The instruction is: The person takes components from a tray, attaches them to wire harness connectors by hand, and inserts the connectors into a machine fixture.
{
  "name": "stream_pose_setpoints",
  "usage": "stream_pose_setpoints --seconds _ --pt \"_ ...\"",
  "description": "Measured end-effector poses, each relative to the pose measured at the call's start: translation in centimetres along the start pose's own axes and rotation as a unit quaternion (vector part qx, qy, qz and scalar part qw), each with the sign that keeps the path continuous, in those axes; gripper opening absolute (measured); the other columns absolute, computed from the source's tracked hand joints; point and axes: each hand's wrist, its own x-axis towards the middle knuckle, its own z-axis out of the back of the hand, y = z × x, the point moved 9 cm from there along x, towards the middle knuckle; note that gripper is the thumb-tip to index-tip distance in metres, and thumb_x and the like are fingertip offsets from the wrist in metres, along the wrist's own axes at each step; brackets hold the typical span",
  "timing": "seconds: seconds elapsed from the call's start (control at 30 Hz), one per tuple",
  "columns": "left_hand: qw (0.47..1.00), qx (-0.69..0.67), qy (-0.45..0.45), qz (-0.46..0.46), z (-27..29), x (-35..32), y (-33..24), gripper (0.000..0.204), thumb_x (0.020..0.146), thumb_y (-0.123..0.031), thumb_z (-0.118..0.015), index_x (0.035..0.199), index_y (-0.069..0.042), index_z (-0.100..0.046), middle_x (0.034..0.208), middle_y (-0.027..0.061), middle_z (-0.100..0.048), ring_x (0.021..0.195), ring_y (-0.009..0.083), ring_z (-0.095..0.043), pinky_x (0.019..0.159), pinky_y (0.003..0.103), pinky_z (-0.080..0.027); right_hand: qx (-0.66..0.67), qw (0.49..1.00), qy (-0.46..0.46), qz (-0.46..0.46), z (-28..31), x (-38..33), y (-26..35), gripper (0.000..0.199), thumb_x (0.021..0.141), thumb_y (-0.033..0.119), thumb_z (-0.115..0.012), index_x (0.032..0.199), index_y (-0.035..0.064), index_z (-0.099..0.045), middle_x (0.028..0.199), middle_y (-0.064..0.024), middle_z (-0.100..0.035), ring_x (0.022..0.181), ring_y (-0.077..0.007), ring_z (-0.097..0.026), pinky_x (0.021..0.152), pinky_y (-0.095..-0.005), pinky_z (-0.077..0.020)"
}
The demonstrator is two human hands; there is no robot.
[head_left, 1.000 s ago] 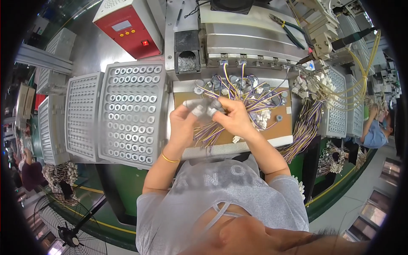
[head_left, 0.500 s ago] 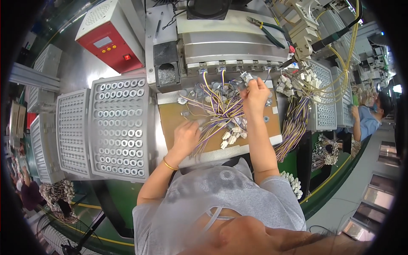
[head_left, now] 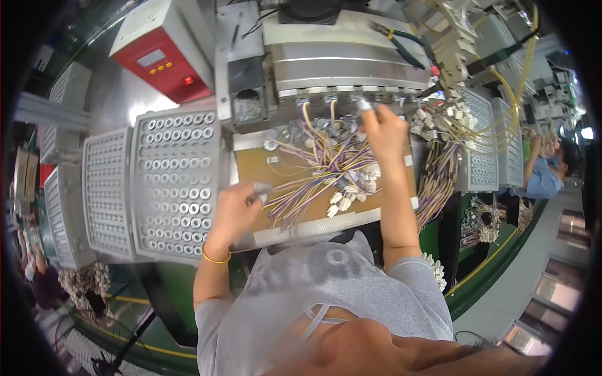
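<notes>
The right hand [head_left: 385, 133] reaches to the front edge of a metal fixture [head_left: 351, 74], its fingers drawn together at a small pale piece [head_left: 364, 106], too blurred to tell whether they grip it. The left hand [head_left: 234, 214] hovers beside a grey tray [head_left: 178, 148], fingers curled, any hold unclear; between the hands, yellow-and-purple wires [head_left: 333, 164] with white connectors [head_left: 343, 200] lie on a brown mat [head_left: 249, 165].

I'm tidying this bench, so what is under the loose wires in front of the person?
Under the wires, a brown board shows around and between them. Gray round parts lie near them toward the metal machine. Whatever sits beneath the tangled middle is covered.
</notes>
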Motion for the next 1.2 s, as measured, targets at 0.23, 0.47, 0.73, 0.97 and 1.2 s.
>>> stream_pose_setpoints --seconds 0.23,0.47,0.73,0.97,1.2 --pt "0.967 0.021 -0.19 -0.17 3.7 -1.4 -2.2 0.022 0.065 0.001 -0.066 0.086 -0.004 -0.065 0.074 0.0075 -0.061 0.056 0.0142 -0.053 0.051 0.022 -0.041 0.018 0.918 0.303 0.255 -8.7 -9.5 8.4 0.011 0.07 0.007 -0.061 0.08 0.0014 -0.058 0.062 -0.0081 -0.053 0.054 -0.0139 -0.05 0.049 -0.0279 -0.039" --pt "0.893 0.194 -0.361 -0.186 11.2 0.2 3.4 0.027 0.063 -0.006 -0.066 0.089 -0.003 -0.061 0.07 0.0118 -0.05 0.068 0.0293 -0.05 0.058 0.036 -0.04 0.093 0.912 0.388 0.094 -9.5 -10.6 6.1 0.007 0.072 0.004 -0.059 0.075 -0.0005 -0.056 0.064 -0.0056 -0.056 0.053 -0.0099 -0.052 0.048 -0.0248 -0.041" --pt "0.698 0.495 -0.486 0.177 21.0 -2.0 19.9 0.028 0.074 -0.027 -0.059 0.09 -0.004 -0.063 0.085 0.0138 -0.054 0.085 0.0349 -0.048 0.082 0.046 -0.035 0.078 0.922 0.373 0.065 -8.9 -11.0 4.9 0.005 0.072 0.002 -0.058 0.075 -0.0003 -0.056 0.061 0.0004 -0.055 0.053 -0.0039 -0.048 0.047 -0.0197 -0.038" --pt "0.909 -0.232 -0.347 -0.002 13.0 0.1 10.3 0.031 0.079 -0.005 -0.054 0.11 -0.001 -0.053 0.082 0.0052 -0.061 0.07 0.0096 -0.057 0.059 0.023 -0.045 0.123 0.932 0.334 0.062 -9.3 -9.9 5.9 0.012 0.072 0.003 -0.059 0.084 -0.0007 -0.06 0.059 0.0019 -0.051 0.053 -0.0027 -0.045 0.046 -0.0188 -0.0354" --pt "0.898 -0.432 -0.068 -0.04 -1.1 0.8 0.4 0.033 0.08 -0.003 -0.056 0.111 0.004 -0.049 0.097 0.0114 -0.059 0.071 0.0145 -0.059 0.056 0.023 -0.048 0.179 0.921 0.344 -0.025 -9.5 -10.3 4.4 0.006 0.075 0.002 -0.059 0.08 -0.0006 -0.058 0.064 0.0039 -0.053 0.056 -0.0014 -0.046 0.048 -0.0175 -0.0366"
